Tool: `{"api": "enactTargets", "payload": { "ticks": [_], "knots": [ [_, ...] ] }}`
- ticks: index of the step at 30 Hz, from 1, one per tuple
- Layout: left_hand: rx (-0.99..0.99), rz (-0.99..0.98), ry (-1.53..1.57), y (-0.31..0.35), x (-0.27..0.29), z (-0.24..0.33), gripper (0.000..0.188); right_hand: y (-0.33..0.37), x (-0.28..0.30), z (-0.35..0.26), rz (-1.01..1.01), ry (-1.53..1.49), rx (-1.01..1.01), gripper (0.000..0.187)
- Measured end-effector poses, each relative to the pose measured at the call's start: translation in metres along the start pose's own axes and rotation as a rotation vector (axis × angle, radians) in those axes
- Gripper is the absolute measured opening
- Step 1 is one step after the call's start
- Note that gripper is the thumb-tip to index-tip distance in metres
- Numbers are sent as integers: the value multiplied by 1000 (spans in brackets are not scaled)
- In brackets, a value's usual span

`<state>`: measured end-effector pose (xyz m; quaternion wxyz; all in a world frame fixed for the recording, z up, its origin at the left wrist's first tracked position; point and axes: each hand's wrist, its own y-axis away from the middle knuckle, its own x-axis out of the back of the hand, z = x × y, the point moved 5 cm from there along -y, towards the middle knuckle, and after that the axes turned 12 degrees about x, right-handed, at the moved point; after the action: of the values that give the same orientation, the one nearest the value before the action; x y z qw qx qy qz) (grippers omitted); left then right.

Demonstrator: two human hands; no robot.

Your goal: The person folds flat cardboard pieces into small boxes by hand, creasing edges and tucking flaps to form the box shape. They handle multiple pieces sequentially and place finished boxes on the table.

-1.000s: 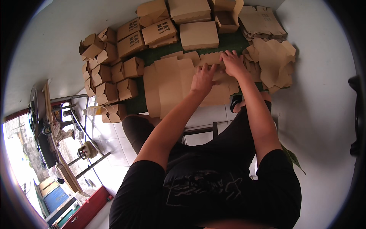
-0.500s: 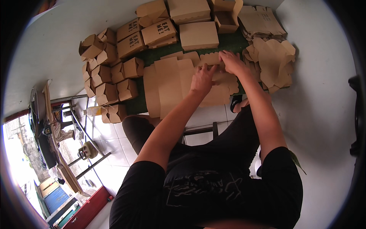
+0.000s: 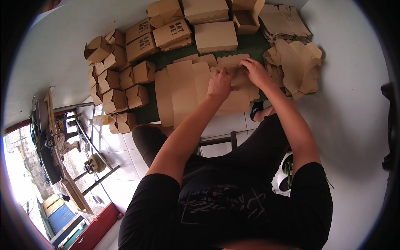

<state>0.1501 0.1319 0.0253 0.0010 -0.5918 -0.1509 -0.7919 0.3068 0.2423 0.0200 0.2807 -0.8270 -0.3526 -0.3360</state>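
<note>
A flat brown cardboard box blank [image 3: 181, 91] with scalloped edges lies across the green-topped surface in front of me. My left hand [image 3: 220, 84] rests on its middle panels, fingers apart and pressing down. To its right, my right hand [image 3: 256, 74] touches the blank beside its scalloped flap [image 3: 233, 59]. Its fingers are bent but apart, with the tips against the cardboard. Some of the creases between the hands are hidden under the fingers.
Small folded boxes [image 3: 109, 81] fill the left side. Larger boxes [image 3: 216, 37] line the back, near an open-lidded box [image 3: 246, 21]. Flat blanks [image 3: 298, 68] are piled at the right. A bottle [image 3: 100, 120] stands by the left edge. A wall [image 3: 346, 83] rises at right.
The right hand has moved slightly down from the flap's upper edge, and more of the scalloped flap shows, tilted back away from me. The left hand stays on the blank.
</note>
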Motion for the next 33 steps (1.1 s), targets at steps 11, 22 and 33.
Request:
{"api": "enactTargets", "payload": {
  "ticks": [11,22,33],
  "knots": [
    [59,-33,-25,-5,2,0,107,-2,-1,14,37,-149,-141,19],
    [56,-64,-92,-11,-2,1,112,17,-4,-3,-11,126,168,45],
    [15,-98,-125,-5,-5,5,97,50,-13,-38,-111,494,234,52]
  ]
}}
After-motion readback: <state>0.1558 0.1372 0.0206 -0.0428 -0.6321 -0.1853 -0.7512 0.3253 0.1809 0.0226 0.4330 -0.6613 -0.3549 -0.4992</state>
